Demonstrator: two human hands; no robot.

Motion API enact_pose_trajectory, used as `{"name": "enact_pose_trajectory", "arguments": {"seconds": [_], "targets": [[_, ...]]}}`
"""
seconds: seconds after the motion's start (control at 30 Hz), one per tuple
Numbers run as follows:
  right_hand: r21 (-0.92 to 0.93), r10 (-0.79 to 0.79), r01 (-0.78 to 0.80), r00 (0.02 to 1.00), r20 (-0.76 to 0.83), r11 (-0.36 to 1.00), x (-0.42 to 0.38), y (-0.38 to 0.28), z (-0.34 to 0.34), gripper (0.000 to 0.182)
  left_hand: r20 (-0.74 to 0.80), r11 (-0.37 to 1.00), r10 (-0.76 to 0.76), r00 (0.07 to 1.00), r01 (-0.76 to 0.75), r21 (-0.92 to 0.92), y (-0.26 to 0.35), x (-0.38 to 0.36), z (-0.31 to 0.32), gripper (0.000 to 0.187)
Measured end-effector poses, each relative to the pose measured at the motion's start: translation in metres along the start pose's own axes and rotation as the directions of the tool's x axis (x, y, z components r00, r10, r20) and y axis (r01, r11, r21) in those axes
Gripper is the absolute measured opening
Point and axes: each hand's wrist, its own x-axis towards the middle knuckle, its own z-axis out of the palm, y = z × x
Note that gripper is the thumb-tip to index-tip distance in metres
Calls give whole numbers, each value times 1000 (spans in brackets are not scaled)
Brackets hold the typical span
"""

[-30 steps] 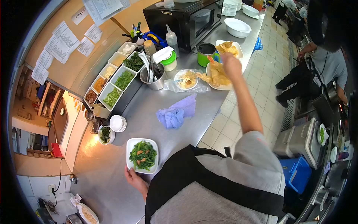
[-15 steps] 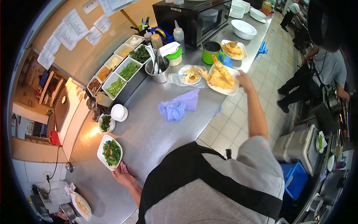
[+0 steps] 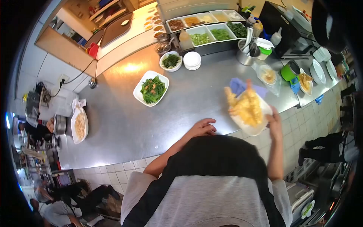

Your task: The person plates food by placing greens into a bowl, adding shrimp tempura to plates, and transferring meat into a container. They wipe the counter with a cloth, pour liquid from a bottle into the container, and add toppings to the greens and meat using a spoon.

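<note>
Whereas half a second ago your right hand was only gripping the edge of the tempura plate where it sat far along the counter beside the green cup, you now carry that plate (image 3: 249,113) lifted clear of the steel, close in front of your chest, with your right hand (image 3: 275,123) closed on its near right rim. The fried pieces stand piled and leaning on it, so the load looks top-heavy; I judge it wants a level carry. Your left hand (image 3: 202,128) has let go of the plate of greens (image 3: 151,88), which now lies alone on the counter (image 3: 113,125), well apart from your fingers, up and to the left. That hand rests empty, fingers loosely curled, at the near counter edge. Your view has also swung round: the tray of garnish tubs (image 3: 211,26) now runs along the far side, with the small bowl of greens (image 3: 171,61) and the stack of small white dishes (image 3: 192,59) just before it. The blue cloth (image 3: 238,85) shows just behind the carried plate, the green cup (image 3: 290,70) and a second plate of fried food (image 3: 304,81) far right. A plate of pale food (image 3: 79,125) sits at the left counter end. Judgement: greens are set down, tempura is in transit.
</note>
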Motion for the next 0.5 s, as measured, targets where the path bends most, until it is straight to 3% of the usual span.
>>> {"name": "enact_pose_trajectory", "arguments": {"seconds": [0.07,0.1,0.17,0.23,0.3,0.43,0.47,0.5], "targets": [[42,-9,6,997,76,999,-2,22,40,45,97,985,15,995,-32,170,-9,2,0,45],[61,-10,5,997,76,998,-4,31,60,45,111,985,10,994,-29,172,-7,-3,1,45],[62,-38,32,993,109,998,-7,51,93,47,8,994,110,994,-110,20,0,-19,2,49],[33,15,-21,988,153,999,-15,40,127,49,-86,987,163,983,-163,7,-6,-26,-12,49],[150,-38,5,974,222,989,-15,55,150,50,-247,980,199,949,-188,66,-7,-32,-26,47],[214,24,-95,950,311,972,-21,39,162,39,-325,977,208,923,-179,117,-3,-41,-46,45],[-78,-117,156,923,366,985,-11,35,150,35,-359,974,222,906,-192,118,0,-44,-46,44],[-334,-228,408,855,466,850,3,32,139,32,-404,971,238,884,-207,119,3,-49,-49,43]]}}
